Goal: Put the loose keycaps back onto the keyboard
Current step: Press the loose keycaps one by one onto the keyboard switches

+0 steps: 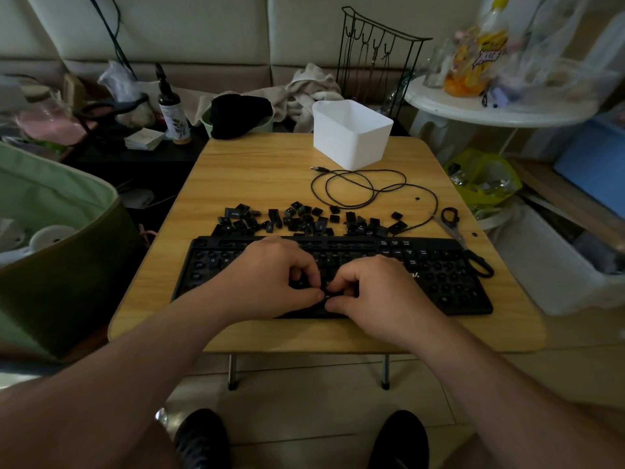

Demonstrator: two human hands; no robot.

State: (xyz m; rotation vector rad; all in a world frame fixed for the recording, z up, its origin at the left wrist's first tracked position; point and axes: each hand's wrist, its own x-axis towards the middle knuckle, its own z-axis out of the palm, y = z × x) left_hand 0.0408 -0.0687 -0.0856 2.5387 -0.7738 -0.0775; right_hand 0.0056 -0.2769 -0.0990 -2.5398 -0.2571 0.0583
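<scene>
Both hands — left hand (pixel 270 275), right hand (pixel 375 289) — are pinching one keycap (pixel 327 294) over the keyboard (pixel 439 282); pressing it crooked is risking a bent stem.

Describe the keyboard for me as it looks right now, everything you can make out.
The keyboard is black, seemingly plastic, lying flat along the near edge of the wooden table. Most sockets are bare; a few caps with white legends remain. The left hand and right hand rest on its middle, fingertips meeting over a lower row. The loose keycaps lie just behind it, and its cable coils further back.
</scene>
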